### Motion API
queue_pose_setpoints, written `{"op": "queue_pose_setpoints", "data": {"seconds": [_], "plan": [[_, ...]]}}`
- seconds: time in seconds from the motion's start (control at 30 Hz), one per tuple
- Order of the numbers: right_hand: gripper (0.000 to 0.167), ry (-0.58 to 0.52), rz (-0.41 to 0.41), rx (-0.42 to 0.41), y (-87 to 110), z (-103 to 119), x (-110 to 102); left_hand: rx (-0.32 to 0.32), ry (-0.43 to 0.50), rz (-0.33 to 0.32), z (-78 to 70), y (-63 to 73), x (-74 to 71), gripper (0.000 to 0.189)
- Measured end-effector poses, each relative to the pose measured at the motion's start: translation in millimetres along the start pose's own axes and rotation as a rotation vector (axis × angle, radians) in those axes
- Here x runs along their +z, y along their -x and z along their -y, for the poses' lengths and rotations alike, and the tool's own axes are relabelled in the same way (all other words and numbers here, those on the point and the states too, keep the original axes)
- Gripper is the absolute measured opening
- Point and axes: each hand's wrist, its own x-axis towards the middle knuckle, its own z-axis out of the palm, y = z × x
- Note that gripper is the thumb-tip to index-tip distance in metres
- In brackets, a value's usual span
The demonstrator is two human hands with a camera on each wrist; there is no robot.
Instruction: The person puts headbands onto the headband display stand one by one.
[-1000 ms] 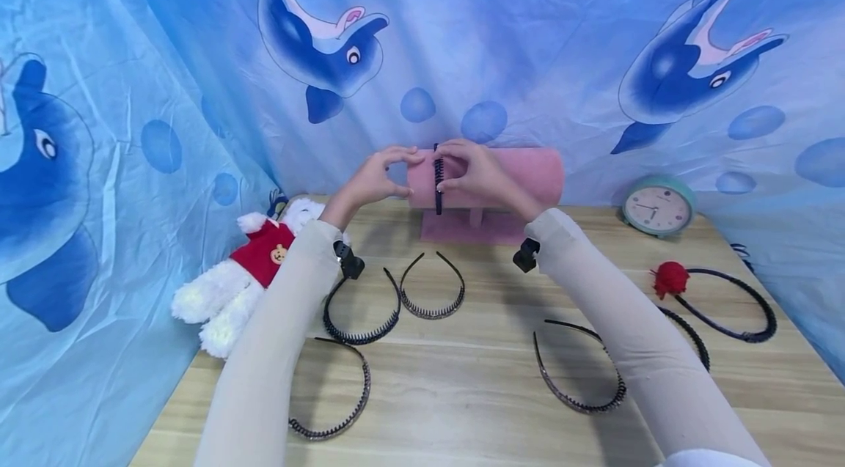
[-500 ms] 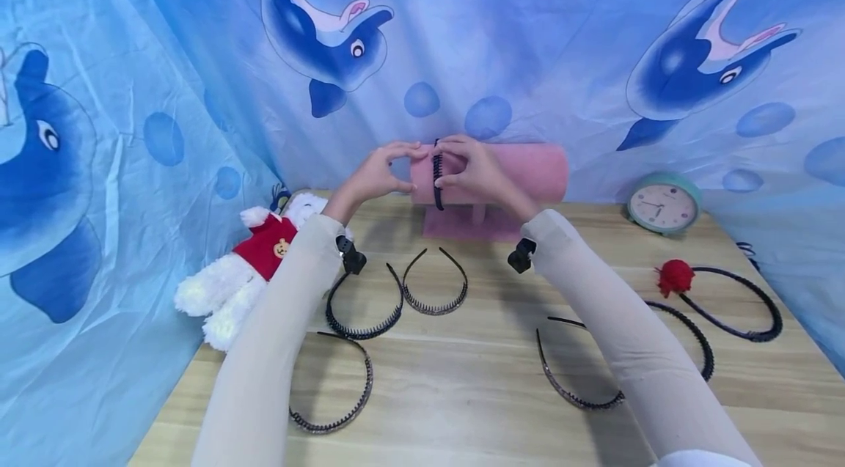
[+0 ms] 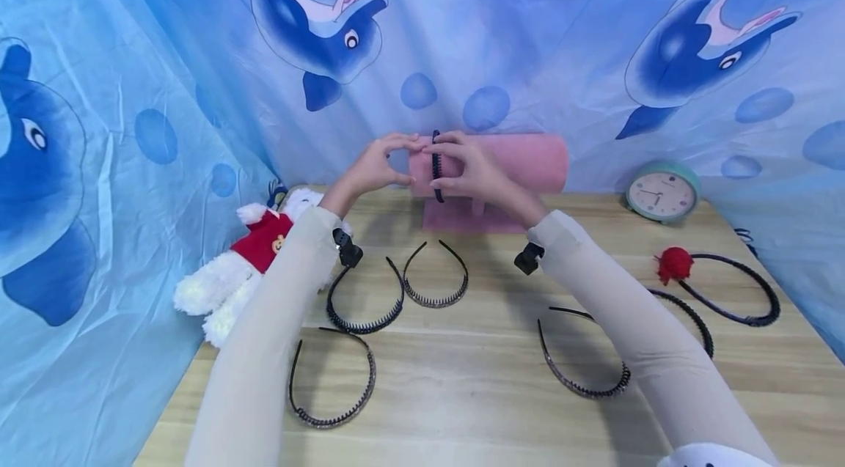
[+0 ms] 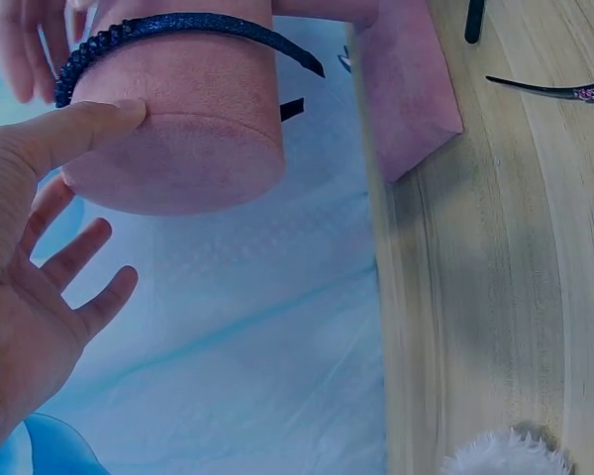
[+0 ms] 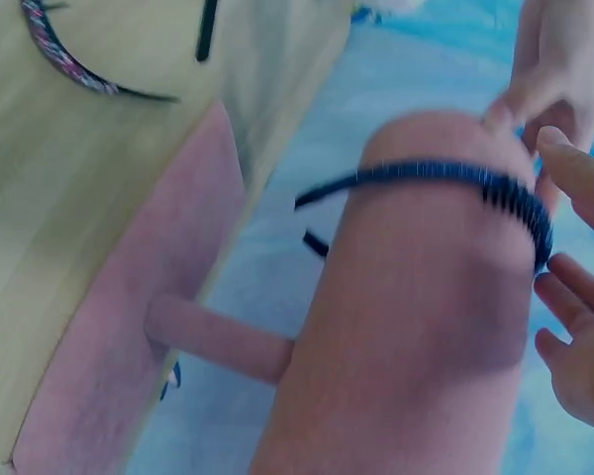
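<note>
Headbands point(image 3: 372, 377) on tbl point(image 3: 462, 379) nearest; beyond, L hand point(image 3: 370, 168) spread, thumb on end of pink roll point(image 3: 528, 159), just L of dark headband point(image 3: 436, 168), which sits around roll nr that end. R hand point(image 3: 478, 168) at its R side, thumb + fingers bent in a C, fingertips by its toothed part; can't tell if pinching. Grn clock point(image 3: 663, 194) back R, dolphin curtain point(image 3: 548, 49) behind

Stand point(image 3: 521, 159) velvety, matt; headband point(image 4: 200, 24) glittery; tabletop point(image 3: 462, 372) smooth wood.
</note>
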Motion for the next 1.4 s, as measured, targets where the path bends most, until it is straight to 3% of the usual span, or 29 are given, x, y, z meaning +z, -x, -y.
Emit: {"op": "queue_pose_setpoints", "data": {"seconds": [0.13, 0.27, 0.6, 0.87, 1.07, 1.4], "plan": [[0.054, 0.046, -0.033, -0.153, 15.9, 11.7, 15.4, 0.005, 0.001, 0.008, -1.0, -1.3, -0.7, 0.068], [0.046, 0.061, -0.038, -0.257, 38.0, 27.0, 35.1, 0.003, -0.004, 0.005, -2.9, -1.6, -1.9, 0.069], [0.037, 0.147, 0.179, -0.466, 86.1, 64.2, 89.7, -0.013, -0.004, -0.002, -5.4, -1.8, -2.2, 0.066], [0.037, 0.151, 0.416, -0.555, 101.7, 79.5, 120.9, -0.027, -0.003, 0.002, -7.4, -2.3, -1.2, 0.068], [0.044, 0.219, 0.489, -0.63, 103.8, 81.5, 138.6, -0.052, -0.007, -0.004, -6.8, -1.7, 0.2, 0.07], [0.045, 0.289, 0.588, -0.654, 103.1, 92.2, 152.2, -0.053, 0.016, -0.011, -7.4, -0.7, 0.6, 0.069]]}}
